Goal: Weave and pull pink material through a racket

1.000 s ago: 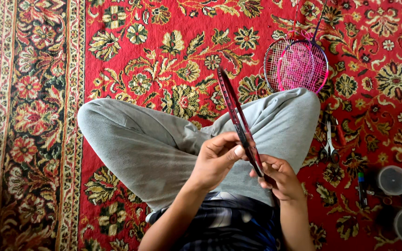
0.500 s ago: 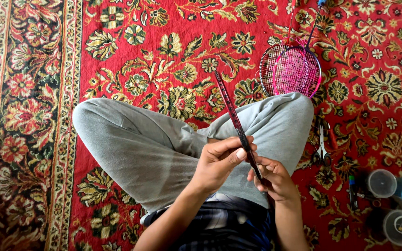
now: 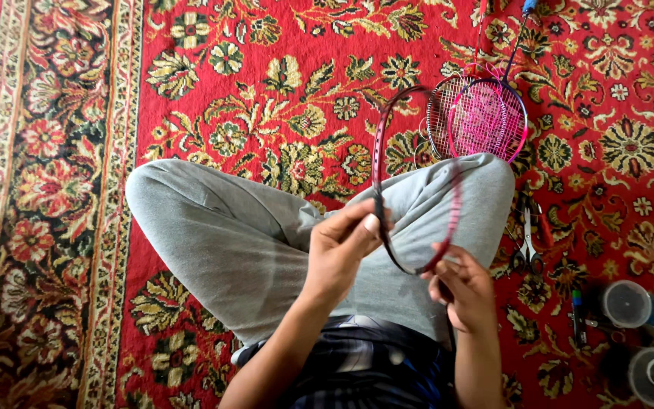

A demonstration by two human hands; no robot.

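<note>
The left hand (image 3: 342, 246) pinches the left rim of an unstrung dark red badminton racket frame (image 3: 414, 178) held over the lap; the right hand (image 3: 463, 288) closes on its lower right rim. Twisting could warp the thin hoop. Strung pink rackets (image 3: 486, 117), scissors (image 3: 527, 242) and clear plastic tubs (image 3: 626, 303) lie toward the right edge of the red floral carpet (image 3: 213, 91).
</note>
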